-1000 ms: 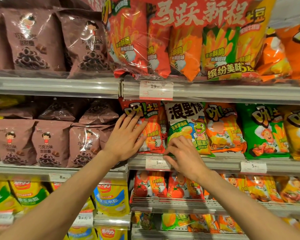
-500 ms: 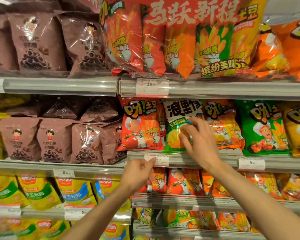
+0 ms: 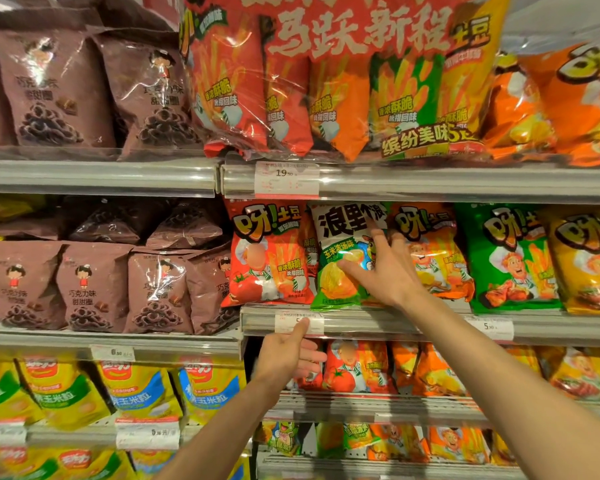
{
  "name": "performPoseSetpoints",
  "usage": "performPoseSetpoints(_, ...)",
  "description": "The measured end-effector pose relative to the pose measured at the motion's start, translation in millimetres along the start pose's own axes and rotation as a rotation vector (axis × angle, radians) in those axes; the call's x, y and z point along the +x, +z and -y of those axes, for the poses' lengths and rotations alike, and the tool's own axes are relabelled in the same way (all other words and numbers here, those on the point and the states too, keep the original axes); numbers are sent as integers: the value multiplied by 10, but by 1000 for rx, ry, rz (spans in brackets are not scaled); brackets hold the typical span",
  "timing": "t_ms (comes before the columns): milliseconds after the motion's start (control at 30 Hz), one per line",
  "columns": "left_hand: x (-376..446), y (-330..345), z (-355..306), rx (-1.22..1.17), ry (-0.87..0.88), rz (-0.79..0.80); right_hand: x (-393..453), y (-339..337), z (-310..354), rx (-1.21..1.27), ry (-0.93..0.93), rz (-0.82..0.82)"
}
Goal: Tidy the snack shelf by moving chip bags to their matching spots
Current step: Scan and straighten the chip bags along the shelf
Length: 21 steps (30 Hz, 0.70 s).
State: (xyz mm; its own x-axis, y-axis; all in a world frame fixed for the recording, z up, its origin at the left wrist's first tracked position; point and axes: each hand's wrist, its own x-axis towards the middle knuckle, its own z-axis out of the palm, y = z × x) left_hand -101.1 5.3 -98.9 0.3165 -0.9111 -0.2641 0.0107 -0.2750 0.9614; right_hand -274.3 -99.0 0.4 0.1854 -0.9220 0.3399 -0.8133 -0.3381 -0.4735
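- Presently, right hand point(image 3: 385, 271) lies on the front of the green-and-white chip bag point(image 3: 340, 258); fingers spread and nearly straight, palm against the bag, so the grip is apart, not clamped.
- Bag stands upright on the middle shelf point(image 3: 395, 322), between a red bag point(image 3: 267, 254) on its left and an orange bag point(image 3: 433, 251) on its right, touching both.
- Bag lettering: large black "浪里个浪" on white at top; green band below reads "玉米浓汤味".
- Red bag reads "呀!土豆", smaller "香浓酥脆 吮指回味" beside a cartoon chef.
- Left hand point(image 3: 286, 355) is lower, index finger point(image 3: 300, 329) extended up onto the price tag point(image 3: 300, 322) on the shelf rail; the other fingers look loosely bent, holding nothing.
- Tag shows a "5"; rest covered or too small to read.
- Green bag point(image 3: 506, 258) farther right carries the same "呀!" logo; tag below it reads "5.90".
- Upper shelf: clear multipack point(image 3: 343, 81) with big "马跃新程", also "缤纷美味"; its tag point(image 3: 286, 178) reads "19.90".
- Left bays: brown bags point(image 3: 84, 289) marked "巧克力味 甜甜圈"; yellow bags point(image 3: 139, 393) below marked "玉米粒".
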Motion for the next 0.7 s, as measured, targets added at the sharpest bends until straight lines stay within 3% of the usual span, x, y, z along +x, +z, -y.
performPoseSetpoints(200,35,-27,6,24,7,10,-130,231,28,16,-27,-117)
performPoseSetpoints(700,92,-48,50,-32,34,80,-147,358,1,47,13,-123)
